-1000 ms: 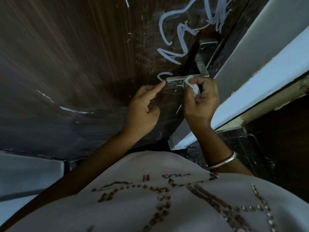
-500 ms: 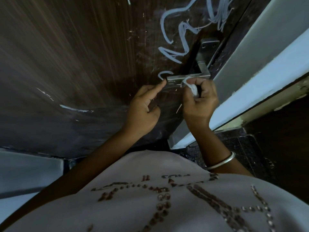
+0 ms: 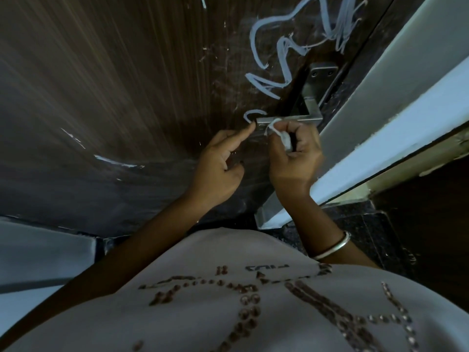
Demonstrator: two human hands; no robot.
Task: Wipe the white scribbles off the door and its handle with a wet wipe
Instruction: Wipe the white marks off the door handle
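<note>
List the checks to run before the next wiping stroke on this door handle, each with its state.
1. Grip: white wet wipe held in right hand: ok.
2. Contact: wipe against silver metal lever handle: ok.
3. Steadying: left hand touching handle's end: ok.
4. Handle free of marks: cannot tell.
5. Dark wooden door free of white scribbles: not ok.
</note>
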